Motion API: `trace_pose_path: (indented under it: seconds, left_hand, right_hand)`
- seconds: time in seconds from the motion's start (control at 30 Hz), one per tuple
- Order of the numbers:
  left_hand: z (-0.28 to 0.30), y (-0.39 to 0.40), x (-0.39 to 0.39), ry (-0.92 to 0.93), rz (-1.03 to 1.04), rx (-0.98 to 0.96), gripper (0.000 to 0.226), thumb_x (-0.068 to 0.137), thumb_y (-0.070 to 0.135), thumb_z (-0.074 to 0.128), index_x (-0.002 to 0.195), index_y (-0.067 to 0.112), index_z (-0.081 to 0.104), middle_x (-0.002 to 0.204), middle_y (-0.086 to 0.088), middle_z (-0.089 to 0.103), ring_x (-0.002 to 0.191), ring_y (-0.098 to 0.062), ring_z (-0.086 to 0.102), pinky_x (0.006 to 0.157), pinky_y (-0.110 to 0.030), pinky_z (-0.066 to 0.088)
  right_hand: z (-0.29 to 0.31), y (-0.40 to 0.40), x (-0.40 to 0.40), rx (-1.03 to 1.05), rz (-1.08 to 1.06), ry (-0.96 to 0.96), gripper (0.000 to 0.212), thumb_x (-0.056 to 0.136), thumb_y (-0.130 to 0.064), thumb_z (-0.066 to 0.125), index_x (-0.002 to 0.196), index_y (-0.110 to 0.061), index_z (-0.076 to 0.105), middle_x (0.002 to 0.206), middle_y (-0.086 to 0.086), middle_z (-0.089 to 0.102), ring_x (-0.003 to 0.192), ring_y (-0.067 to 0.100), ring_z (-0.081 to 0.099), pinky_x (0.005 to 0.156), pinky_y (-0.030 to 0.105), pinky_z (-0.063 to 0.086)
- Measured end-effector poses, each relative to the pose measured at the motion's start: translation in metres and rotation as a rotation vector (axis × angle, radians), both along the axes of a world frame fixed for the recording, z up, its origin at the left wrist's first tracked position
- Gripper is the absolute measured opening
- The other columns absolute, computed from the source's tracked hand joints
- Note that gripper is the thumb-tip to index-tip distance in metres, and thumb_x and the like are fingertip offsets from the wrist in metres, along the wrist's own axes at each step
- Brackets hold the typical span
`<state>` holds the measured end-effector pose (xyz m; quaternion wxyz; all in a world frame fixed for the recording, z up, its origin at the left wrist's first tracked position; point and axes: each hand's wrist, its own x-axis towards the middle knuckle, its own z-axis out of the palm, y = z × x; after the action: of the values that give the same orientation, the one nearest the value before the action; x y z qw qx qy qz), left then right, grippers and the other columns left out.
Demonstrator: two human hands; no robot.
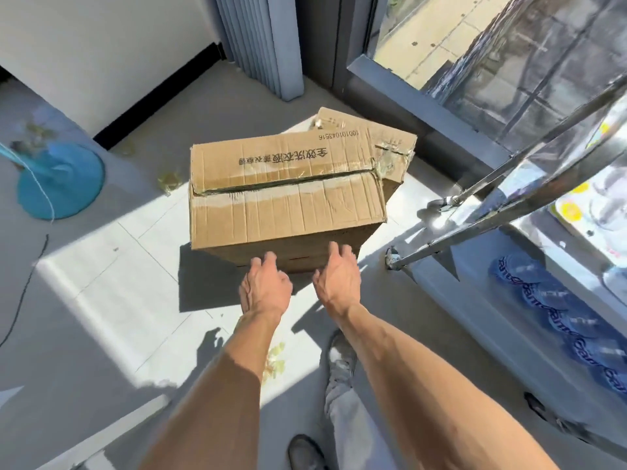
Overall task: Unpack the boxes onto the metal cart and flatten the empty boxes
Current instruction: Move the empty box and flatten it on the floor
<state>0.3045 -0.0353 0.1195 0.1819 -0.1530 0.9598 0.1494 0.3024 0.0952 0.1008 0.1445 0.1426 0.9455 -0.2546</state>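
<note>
Because the closed cardboard box sits on the floor left of the metal cart, both hands reach down: left hand and right hand, fingers loosely spread, holding nothing, likely to open it.

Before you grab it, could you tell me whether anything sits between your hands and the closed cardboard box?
Nothing visible does. The left hand and right hand reach over bare floor toward the near side of the cardboard box.
</note>
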Motion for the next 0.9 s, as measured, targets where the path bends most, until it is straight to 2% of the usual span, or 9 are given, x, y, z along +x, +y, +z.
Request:
trace_pose_path:
  seconds: [0.13,0.27,0.4,0.5,0.63,0.8,0.9]
  left_hand:
    - [0.012,0.035,-0.073,0.001,-0.028,0.029,0.031,0.094,0.020,0.047,0.124,0.016,0.051,0.121,-0.010,0.054,0.105,-0.032,0.060,0.086,-0.038,0.047]
    - [0.017,0.066,-0.120,0.014,-0.090,0.061,0.034,0.094,0.019,0.050,0.127,0.017,0.051,0.119,-0.009,0.054,0.099,-0.030,0.063,0.080,-0.036,0.048]
    - [0.006,0.074,-0.156,0.034,-0.140,0.050,0.033,0.092,0.017,0.050,0.125,0.017,0.052,0.115,-0.008,0.055,0.093,-0.029,0.063,0.072,-0.034,0.047]
    - [-0.002,0.070,-0.188,0.056,-0.135,0.047,0.042,0.091,0.016,0.051,0.133,0.017,0.050,0.128,-0.009,0.054,0.092,-0.026,0.064,0.069,-0.032,0.048]
    - [-0.005,0.063,-0.243,0.055,-0.163,0.079,0.044,0.091,0.019,0.051,0.135,0.016,0.047,0.130,-0.010,0.049,0.095,-0.029,0.063,0.079,-0.036,0.053]
    - [-0.008,0.054,-0.315,0.095,-0.304,0.047,0.037,0.092,0.019,0.050,0.128,0.016,0.048,0.120,-0.010,0.050,0.107,-0.027,0.057,0.086,-0.040,0.049]
    - [-0.015,0.046,-0.352,0.113,-0.280,0.004,0.032,0.091,0.017,0.049,0.123,0.014,0.050,0.117,-0.010,0.050,0.112,-0.026,0.050,0.088,-0.038,0.046]
  right_hand:
    - [0.009,0.015,-0.073,-0.036,-0.025,0.059,0.041,0.088,-0.019,0.060,0.125,-0.012,0.044,0.118,0.010,0.047,0.107,0.028,0.048,0.094,0.041,0.045]
    - [0.017,0.027,-0.123,-0.028,-0.070,0.061,0.045,0.085,-0.014,0.058,0.127,-0.010,0.043,0.119,0.012,0.048,0.108,0.028,0.048,0.095,0.041,0.044]
    - [0.010,0.035,-0.157,-0.012,-0.122,0.021,0.049,0.087,-0.009,0.053,0.135,-0.011,0.039,0.136,0.016,0.044,0.126,0.032,0.042,0.106,0.044,0.038]
    - [0.003,0.037,-0.183,-0.011,-0.129,0.018,0.054,0.089,-0.013,0.054,0.140,-0.012,0.036,0.139,0.016,0.041,0.129,0.032,0.040,0.108,0.045,0.036]
    - [0.000,0.038,-0.232,0.055,-0.135,0.071,0.045,0.087,-0.018,0.062,0.128,-0.012,0.044,0.125,0.010,0.046,0.114,0.027,0.045,0.100,0.041,0.042]
    - [-0.004,0.029,-0.315,0.034,-0.203,0.066,0.048,0.087,-0.015,0.062,0.131,-0.014,0.043,0.130,0.012,0.045,0.121,0.029,0.043,0.104,0.045,0.040]
    - [-0.010,0.017,-0.368,0.017,-0.253,0.093,0.046,0.085,-0.011,0.061,0.128,-0.014,0.044,0.126,0.012,0.045,0.116,0.028,0.045,0.101,0.045,0.042]
